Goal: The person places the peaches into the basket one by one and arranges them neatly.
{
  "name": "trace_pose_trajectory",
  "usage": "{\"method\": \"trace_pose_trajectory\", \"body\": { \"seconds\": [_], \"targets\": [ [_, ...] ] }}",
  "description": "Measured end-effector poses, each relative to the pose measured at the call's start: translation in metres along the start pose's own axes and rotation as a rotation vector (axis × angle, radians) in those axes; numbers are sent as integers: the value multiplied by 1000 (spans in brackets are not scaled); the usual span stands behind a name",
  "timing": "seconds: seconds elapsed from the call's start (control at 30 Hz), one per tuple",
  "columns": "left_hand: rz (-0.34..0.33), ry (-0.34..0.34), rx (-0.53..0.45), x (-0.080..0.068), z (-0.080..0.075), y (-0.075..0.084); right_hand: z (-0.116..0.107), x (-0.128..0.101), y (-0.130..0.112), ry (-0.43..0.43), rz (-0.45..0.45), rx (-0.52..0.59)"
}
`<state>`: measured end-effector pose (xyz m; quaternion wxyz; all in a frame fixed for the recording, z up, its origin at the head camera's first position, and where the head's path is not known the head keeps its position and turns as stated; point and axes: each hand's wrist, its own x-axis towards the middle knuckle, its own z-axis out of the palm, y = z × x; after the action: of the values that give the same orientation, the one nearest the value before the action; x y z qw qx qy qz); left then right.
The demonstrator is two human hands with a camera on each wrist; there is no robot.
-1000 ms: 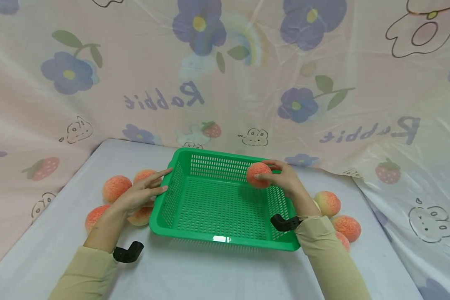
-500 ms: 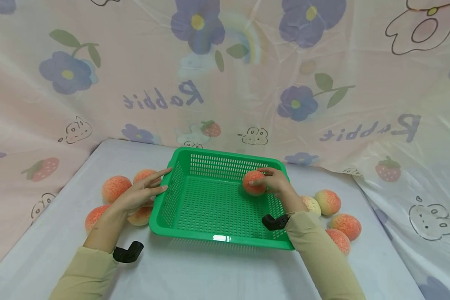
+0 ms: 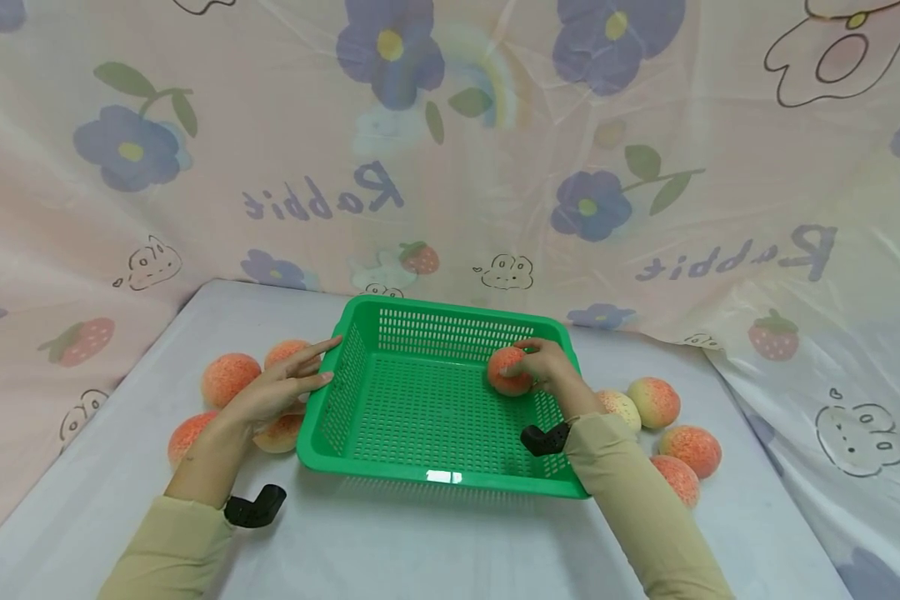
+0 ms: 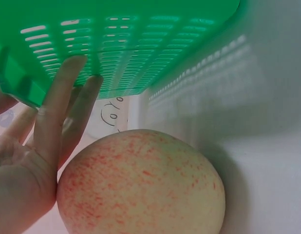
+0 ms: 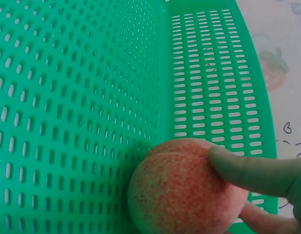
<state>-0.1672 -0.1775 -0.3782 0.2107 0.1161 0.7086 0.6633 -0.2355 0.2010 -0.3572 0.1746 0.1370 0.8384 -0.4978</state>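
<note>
Flowers, strawberries and the word "Rabbit" are printed on the big plastic sheet that hangs behind everything. Under it is the white bench. A green basket with lots of little holes sits in the middle of the bench.

The left hand lies with straight, loose fingers against the left outside wall of the basket and grips nothing. Four peaches lie near this hand, outside the basket. One pale peach rests on the bench right under the hand and touches it.

The right hand reaches inside the basket, near the far right corner. Its fingers curl around a peach and hold it. The held peach is low inside the basket, close to the right wall and the floor. I cannot tell if it touches the floor.

Four more peaches lie on the bench to the right of the basket, close together.
</note>
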Motion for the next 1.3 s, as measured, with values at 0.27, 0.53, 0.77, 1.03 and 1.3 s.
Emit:
{"method": "trace_pose_trajectory", "body": {
  "seconds": [0.27, 0.53, 0.77, 1.03, 1.3],
  "targets": [
    [-1, -5, -2, 1, 1, 0, -3, -4, 0, -14, -21, -7],
    [-17, 21, 23, 1, 1, -2, -13, -14, 1, -82, -90, 85],
    [-22, 30, 32, 1, 1, -2, -31, -30, 1, -189, -160, 240],
    [-19, 29, 33, 0, 1, 0, -47, -44, 1, -215, -204, 282],
    [-13, 26, 37, -1, 2, 0, -60, -54, 4, -212, -238, 297]
  ]
}}
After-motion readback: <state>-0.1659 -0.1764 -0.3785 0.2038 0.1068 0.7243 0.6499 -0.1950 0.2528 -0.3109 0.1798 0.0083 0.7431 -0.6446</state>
